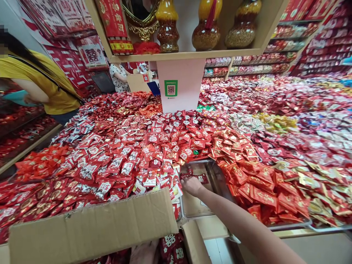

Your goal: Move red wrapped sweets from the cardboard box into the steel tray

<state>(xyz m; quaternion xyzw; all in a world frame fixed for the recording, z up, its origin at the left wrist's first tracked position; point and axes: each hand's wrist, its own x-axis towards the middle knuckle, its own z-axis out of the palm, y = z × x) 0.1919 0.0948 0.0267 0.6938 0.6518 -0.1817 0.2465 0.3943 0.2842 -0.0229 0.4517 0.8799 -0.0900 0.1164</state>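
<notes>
My right hand (pixel 192 186) reaches into a shallow clear tray (pixel 192 211), at its left side. Its fingers are curled, and whatever they grip, if anything, is hidden. A few dark red candy packets (pixel 202 178) lie at the tray's far end, close to the hand. My left hand (pixel 144 253) is down inside an open cardboard box (pixel 93 227) at the bottom of the view. Its fingers are out of sight. Beside it in the box are dark red packets (pixel 172 240) with white double-happiness characters.
Heaps of wrapped candies (pixel 115 146) surround the tray. Orange-red packets (pixel 261 190) fill the tray at right. A white pillar (pixel 180 73) holds up a shelf (pixel 187 57) with gourd-shaped jars (pixel 206 35). One person in a yellow top (pixel 52 84) stands left; another (pixel 120 77) is behind.
</notes>
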